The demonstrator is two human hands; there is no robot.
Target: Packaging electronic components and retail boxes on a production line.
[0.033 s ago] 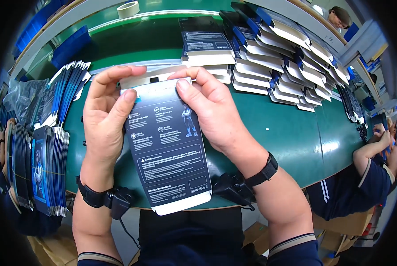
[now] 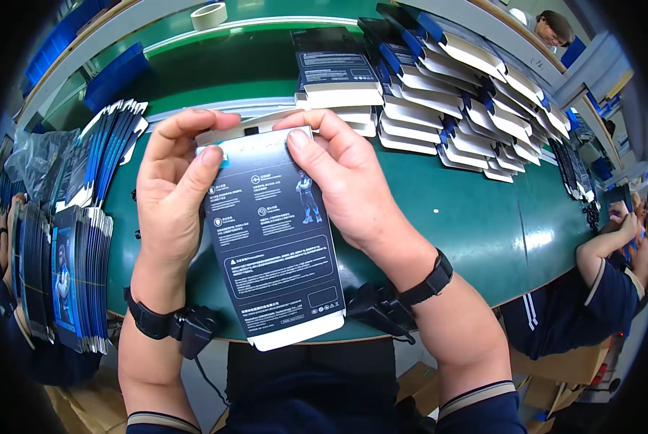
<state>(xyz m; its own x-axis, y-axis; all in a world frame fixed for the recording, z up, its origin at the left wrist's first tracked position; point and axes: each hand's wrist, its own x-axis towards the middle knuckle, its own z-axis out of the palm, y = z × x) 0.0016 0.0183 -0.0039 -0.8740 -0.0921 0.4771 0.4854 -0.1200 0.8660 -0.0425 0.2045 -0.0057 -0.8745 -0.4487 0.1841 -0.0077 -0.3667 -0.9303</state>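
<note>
The person holds a dark flat carton (image 2: 273,239) upright over the near edge of the green table (image 2: 475,217), its printed back facing the camera and its white bottom flap at 6 o'clock. The left hand (image 2: 170,195) grips the carton's left side, fingers curled over the top edge and thumb pressed on the printed face. The right hand (image 2: 342,181) closes on the top right corner at about 1 o'clock, thumb on the face, fingers behind the white top flap. Each wrist wears a black band. At 9 o'clock stand stacks of flat blue cartons (image 2: 78,239). From 12 to 2 o'clock lie rows of folded boxes (image 2: 454,94). A roll of tape (image 2: 209,14) sits at 11 o'clock. Another person's arm (image 2: 606,253) rests at 3 o'clock.
</note>
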